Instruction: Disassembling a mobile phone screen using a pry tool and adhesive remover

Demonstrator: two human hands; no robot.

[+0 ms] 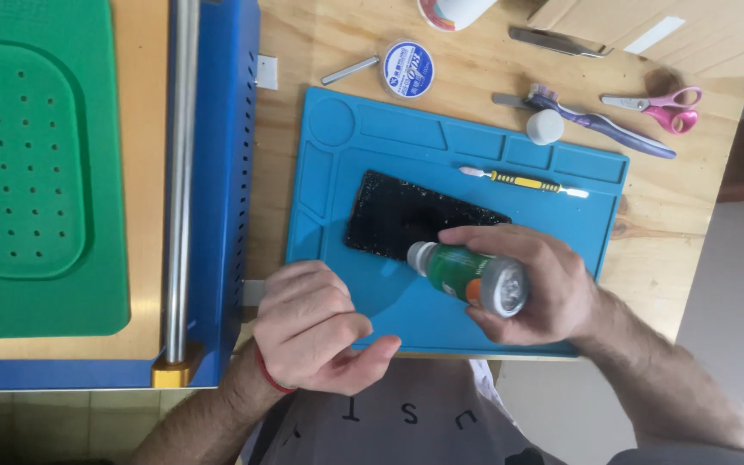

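Right now the right hand (531,284) grasps a green bottle (462,274), tipped with its nozzle over the near end of the dark phone (406,222) lying on the blue mat (475,146). Beside the phone, at the mat's near edge, the left hand (316,327) rests with fingers loosely curled, holding nothing.

One head view looks steeply down, close over both hands: the bottle (467,274) in the right hand (531,288) sits mid-frame, the mat (441,146) stretching away beyond that grip
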